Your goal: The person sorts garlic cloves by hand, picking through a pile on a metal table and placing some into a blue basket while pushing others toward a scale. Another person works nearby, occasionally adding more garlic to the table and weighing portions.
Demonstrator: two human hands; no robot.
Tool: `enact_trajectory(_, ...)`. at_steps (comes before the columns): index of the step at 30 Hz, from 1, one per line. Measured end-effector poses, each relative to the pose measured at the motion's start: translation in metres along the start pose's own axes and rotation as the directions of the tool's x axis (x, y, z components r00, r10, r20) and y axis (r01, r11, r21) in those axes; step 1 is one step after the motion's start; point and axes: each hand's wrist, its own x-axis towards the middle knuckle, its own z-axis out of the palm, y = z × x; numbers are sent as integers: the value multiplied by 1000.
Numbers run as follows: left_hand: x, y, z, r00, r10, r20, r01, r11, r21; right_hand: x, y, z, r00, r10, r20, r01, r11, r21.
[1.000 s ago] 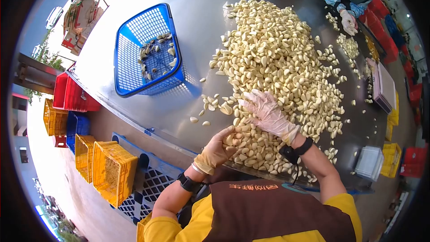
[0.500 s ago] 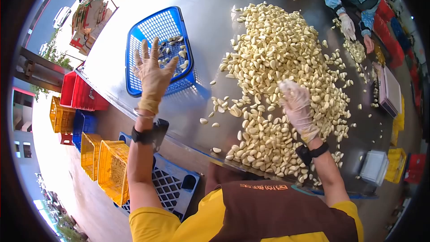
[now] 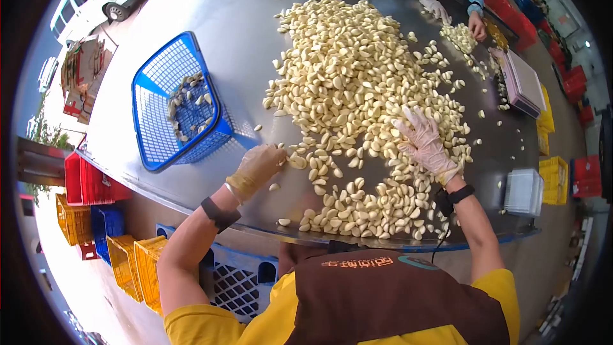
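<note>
Peeled garlic cloves (image 3: 345,70) lie in a large heap on the metal table (image 3: 255,32). My left hand (image 3: 260,167), gloved, is at the heap's left edge with its fingers drawn together by a few loose cloves; what they hold is too small to make out. My right hand (image 3: 426,142), also gloved, rests palm down on the right side of the heap, fingers spread. To the left stands a blue basket (image 3: 148,124) with some cloves and darker bits in its bottom.
Across the table a co-worker's gloved hand (image 3: 434,6) and bare hand (image 3: 477,25) are beside a small clove pile. At the right are a lidded box (image 3: 520,80) and clear trays (image 3: 523,191). Yellow crates (image 3: 148,268) stand at the lower left.
My left hand has moved from above the blue basket down to the heap's left edge, and its fingers have closed. My right hand's fingers have spread on the cloves. The view has shifted.
</note>
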Motion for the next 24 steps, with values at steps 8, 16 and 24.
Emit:
enact_trajectory(8,-9,9,8,992,73,-100,-62,992,115,-42,-94,-14,865,-498,65,481,858,182)
enact_trajectory(16,2,-1,-1,907,-398,136,325,457,-828,21,52,43,999,39,26,-37,996,-84)
enact_trajectory(24,-24,82,3,962,-6,273,142,-843,-518,22,38,32,992,73,-107,-54,984,167)
